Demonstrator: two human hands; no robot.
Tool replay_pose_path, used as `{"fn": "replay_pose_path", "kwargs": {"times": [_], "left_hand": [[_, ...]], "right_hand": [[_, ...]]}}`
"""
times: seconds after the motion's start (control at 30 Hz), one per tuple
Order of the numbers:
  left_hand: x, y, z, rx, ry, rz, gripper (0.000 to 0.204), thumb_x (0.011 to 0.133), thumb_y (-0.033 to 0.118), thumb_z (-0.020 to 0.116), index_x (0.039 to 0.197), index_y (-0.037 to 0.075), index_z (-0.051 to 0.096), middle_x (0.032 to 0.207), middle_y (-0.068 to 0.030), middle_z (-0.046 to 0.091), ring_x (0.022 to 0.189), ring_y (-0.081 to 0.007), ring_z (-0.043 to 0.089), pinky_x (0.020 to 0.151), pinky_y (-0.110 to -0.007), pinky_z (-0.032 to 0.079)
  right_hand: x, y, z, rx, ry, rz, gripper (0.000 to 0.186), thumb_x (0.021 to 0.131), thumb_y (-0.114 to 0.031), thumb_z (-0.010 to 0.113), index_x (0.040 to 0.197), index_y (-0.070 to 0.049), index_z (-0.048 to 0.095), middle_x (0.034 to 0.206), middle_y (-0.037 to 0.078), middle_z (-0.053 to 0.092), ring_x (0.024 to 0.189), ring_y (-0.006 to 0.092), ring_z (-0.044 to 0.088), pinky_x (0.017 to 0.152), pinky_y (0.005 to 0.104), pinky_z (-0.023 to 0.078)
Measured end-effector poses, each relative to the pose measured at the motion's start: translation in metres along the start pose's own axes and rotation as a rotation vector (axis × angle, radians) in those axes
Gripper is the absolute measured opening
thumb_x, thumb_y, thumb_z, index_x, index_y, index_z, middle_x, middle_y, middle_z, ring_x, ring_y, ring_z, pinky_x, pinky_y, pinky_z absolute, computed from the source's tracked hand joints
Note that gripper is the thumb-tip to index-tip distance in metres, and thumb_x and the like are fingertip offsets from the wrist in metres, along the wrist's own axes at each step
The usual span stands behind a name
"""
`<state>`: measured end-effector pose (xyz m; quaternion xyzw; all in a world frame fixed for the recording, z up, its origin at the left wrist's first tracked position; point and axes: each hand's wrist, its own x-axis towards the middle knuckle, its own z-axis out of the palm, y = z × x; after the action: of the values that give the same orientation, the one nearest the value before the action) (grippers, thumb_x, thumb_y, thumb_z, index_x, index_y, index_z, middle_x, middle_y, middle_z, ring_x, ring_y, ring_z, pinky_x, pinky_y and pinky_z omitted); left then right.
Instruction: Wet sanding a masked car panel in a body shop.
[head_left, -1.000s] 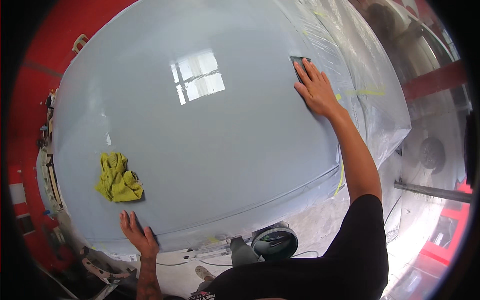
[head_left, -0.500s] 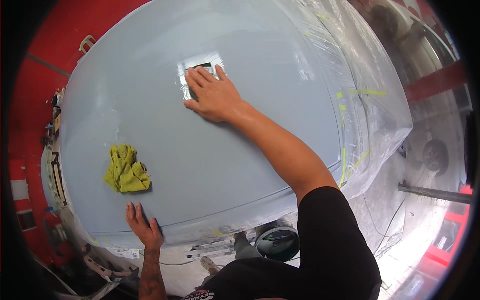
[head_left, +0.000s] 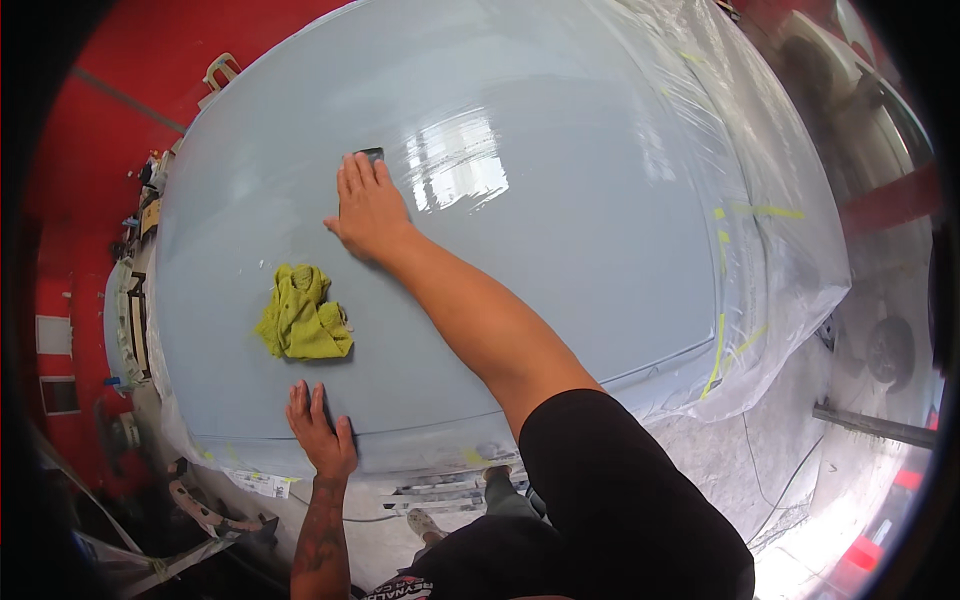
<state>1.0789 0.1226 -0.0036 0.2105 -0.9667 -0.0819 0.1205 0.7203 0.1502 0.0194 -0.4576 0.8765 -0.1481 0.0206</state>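
Observation:
A broad, glossy wet grey car panel (head_left: 570, 290) lies before me. On its far middle part my right hand (head_left: 372, 212) lies with fingers extended together over a dark sanding pad (head_left: 373, 154). Only the pad's far edge shows past the fingertips; the palm hides the rest. At the near edge of the panel my left hand (head_left: 322, 436) rests open, its fingers a little apart and nothing in it. Just beyond those fingertips sits a crumpled yellow-green cloth (head_left: 310, 318), untouched by either hand.
Clear plastic sheeting (head_left: 790, 250) with yellow tape wraps the right side and near edge. A metal bar (head_left: 870, 425) juts in at the right. Under the near edge a cable (head_left: 370, 519) runs along the floor. A pale chair (head_left: 221, 70) stands beyond the far left.
My right hand has slid left across the panel with the pad. The view has shifted, so the cloth and left hand appear farther right and higher. The left hand stays at the edge.

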Motion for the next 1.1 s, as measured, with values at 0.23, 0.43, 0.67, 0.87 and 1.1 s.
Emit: {"fn": "replay_pose_path", "kwargs": {"times": [0.23, 0.43, 0.67, 0.87, 1.1], "left_hand": [[-0.005, 0.0, -0.007, 0.018, 0.002, -0.025, 0.058, 0.091, 0.033, 0.05, 0.142, 0.007, 0.043, 0.152, -0.019, 0.033, 0.143, -0.0412, 0.025, 0.114, -0.061, 0.013], [-0.001, 0.008, -0.009, -0.018, -0.015, -0.01, 0.058, 0.09, 0.031, 0.051, 0.142, 0.008, 0.043, 0.151, -0.0197, 0.033, 0.143, -0.0418, 0.025, 0.114, -0.061, 0.013], [-0.004, -0.001, -0.011, 0.019, -0.024, 0.0, 0.055, 0.094, 0.029, 0.046, 0.142, 0.004, 0.042, 0.153, -0.0198, 0.031, 0.143, -0.0408, 0.024, 0.115, -0.059, 0.013], [0.003, 0.007, -0.002, -0.024, -0.038, 0.007, 0.057, 0.091, 0.029, 0.049, 0.143, 0.007, 0.041, 0.152, -0.0195, 0.032, 0.144, -0.0407, 0.024, 0.115, -0.06, 0.012], [-0.006, -0.003, -0.007, 0.01, -0.015, -0.008, 0.057, 0.092, 0.031, 0.048, 0.143, 0.007, 0.04, 0.153, -0.0198, 0.03, 0.144, -0.0412, 0.022, 0.115, -0.061, 0.01]], "right_hand": [[-0.056, 0.212, -0.055, -0.045, 0.189, 0.485, 0.076, 0.099, -0.055, 0.035, 0.15, 0.001, 0.026, 0.16, 0.014, 0.021, 0.149, 0.0265, 0.017, 0.12, 0.0419, 0.016], [-0.108, 0.317, -0.071, -0.085, 0.314, 0.968, 0.08, 0.098, -0.056, 0.035, 0.148, 0.006, 0.027, 0.157, 0.021, 0.025, 0.147, 0.0328, 0.018, 0.116, 0.0486, 0.019], [-0.062, 0.042, -0.011, 0.02, 0.062, 0.056, 0.074, 0.101, -0.051, 0.032, 0.15, 0.004, 0.023, 0.159, 0.018, 0.02, 0.148, 0.0295, 0.017, 0.12, 0.0427, 0.014], [-0.136, 0.293, -0.077, -0.082, 0.254, 0.748, 0.074, 0.099, -0.052, 0.037, 0.148, 0.003, 0.03, 0.158, 0.018, 0.024, 0.147, 0.031, 0.02, 0.118, 0.0439, 0.02], [-0.333, 0.205, -0.043, -0.012, 0.217, 0.744, 0.072, 0.101, -0.042, 0.042, 0.151, 0.006, 0.02, 0.157, 0.025, 0.021, 0.146, 0.039, 0.02, 0.117, 0.047, 0.018]]}}
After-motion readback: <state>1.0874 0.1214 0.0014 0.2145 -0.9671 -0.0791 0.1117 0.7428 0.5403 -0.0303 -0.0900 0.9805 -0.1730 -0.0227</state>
